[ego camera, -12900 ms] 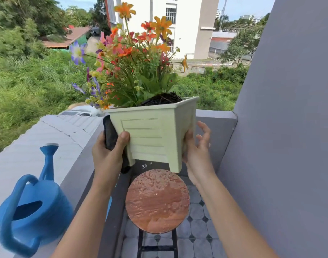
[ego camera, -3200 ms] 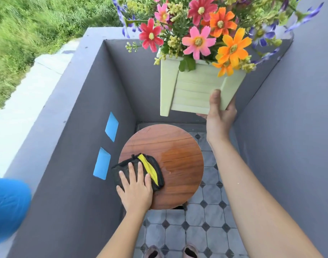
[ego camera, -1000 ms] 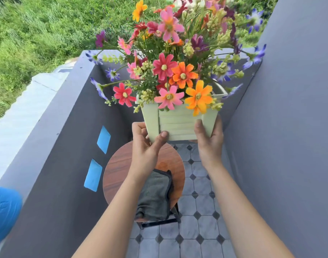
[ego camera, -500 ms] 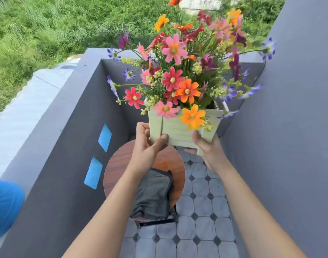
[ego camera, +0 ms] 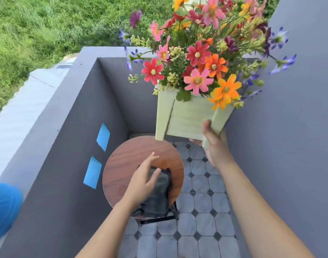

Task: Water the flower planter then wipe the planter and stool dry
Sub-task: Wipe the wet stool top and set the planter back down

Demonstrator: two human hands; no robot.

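A pale green planter (ego camera: 185, 118) full of red, pink and orange flowers (ego camera: 198, 58) hangs tilted in the air above the far right edge of the stool. My right hand (ego camera: 214, 146) grips its lower right leg from underneath. The round wooden stool top (ego camera: 126, 164) stands below on a black frame. A dark grey cloth (ego camera: 157, 194) lies on the stool's near right side and droops over its edge. My left hand (ego camera: 143, 181) hovers with fingers spread over the cloth's left part, touching or just above it.
Grey walls close in on the left (ego camera: 66, 146), the far side and the right (ego camera: 289, 146). Two blue tape patches (ego camera: 103, 136) mark the left wall. A blue watering can (ego camera: 3, 207) shows at the left edge. The floor has grey tiles (ego camera: 202, 211). Grass lies beyond.
My left hand let go of the planter and dropped down to the cloth on the stool. The planter, now held by the right hand alone, shifted right and tilted.
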